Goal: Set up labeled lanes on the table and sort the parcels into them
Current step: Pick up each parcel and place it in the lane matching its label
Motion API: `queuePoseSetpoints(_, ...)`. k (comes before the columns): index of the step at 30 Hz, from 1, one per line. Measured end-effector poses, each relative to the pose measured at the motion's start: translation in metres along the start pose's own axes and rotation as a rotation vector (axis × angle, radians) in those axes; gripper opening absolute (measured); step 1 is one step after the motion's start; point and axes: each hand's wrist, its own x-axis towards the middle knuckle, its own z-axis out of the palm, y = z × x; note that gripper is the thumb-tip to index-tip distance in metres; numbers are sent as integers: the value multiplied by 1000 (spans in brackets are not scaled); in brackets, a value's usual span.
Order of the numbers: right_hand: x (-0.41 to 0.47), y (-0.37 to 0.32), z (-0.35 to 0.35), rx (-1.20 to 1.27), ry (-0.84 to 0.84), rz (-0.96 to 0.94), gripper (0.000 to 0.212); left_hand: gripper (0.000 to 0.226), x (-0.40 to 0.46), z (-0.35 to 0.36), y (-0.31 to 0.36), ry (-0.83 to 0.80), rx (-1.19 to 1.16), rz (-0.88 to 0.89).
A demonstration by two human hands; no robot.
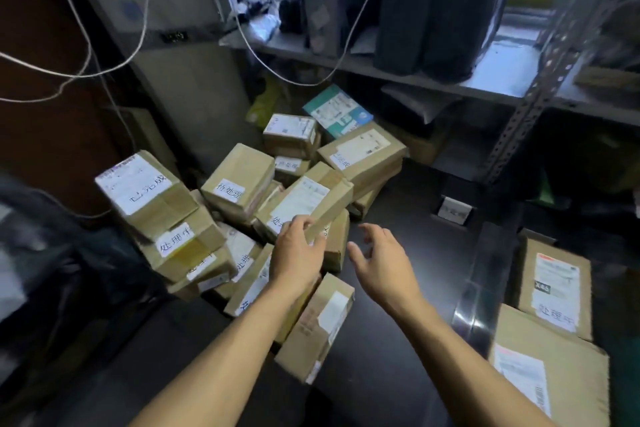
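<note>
We have one wide-angle view, worn on the head, looking forward and down over both forearms. The dark surface (381, 340) lies near below us, the heap of parcels (239, 191) sits left of centre, and the metal shelf (450, 80) stands far right, its lines bent by the lens.

Both bare forearms reach forward from the lower edge, side by side. The left hand (298, 250) is back-up, its fingers curled over the edge of a tilted box (304, 204), thumb on the near side. The right hand (375, 258) hovers just beside it, fingers spread and loosely bent, holding nothing.
</note>
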Motion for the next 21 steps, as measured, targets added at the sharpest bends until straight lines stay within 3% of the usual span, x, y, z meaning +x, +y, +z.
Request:
queuePoseSetpoints(5, 44, -13, 58, 223, -171, 259, 54, 43, 55, -18, -27, -18, 75, -9)
queuePoseSetpoints(11, 77, -21, 110, 354, -202, 486, 52, 60, 112, -16, -49, -141, 201, -7)
queuePoseSetpoints(15, 87, -24, 123, 390, -236, 502, 47, 67, 134, -13, -57, -140, 340, -19)
queuePoseSetpoints(21, 87, -39, 124, 588, -175, 496, 18, 71, 139, -14, -50, -149, 364, -59)
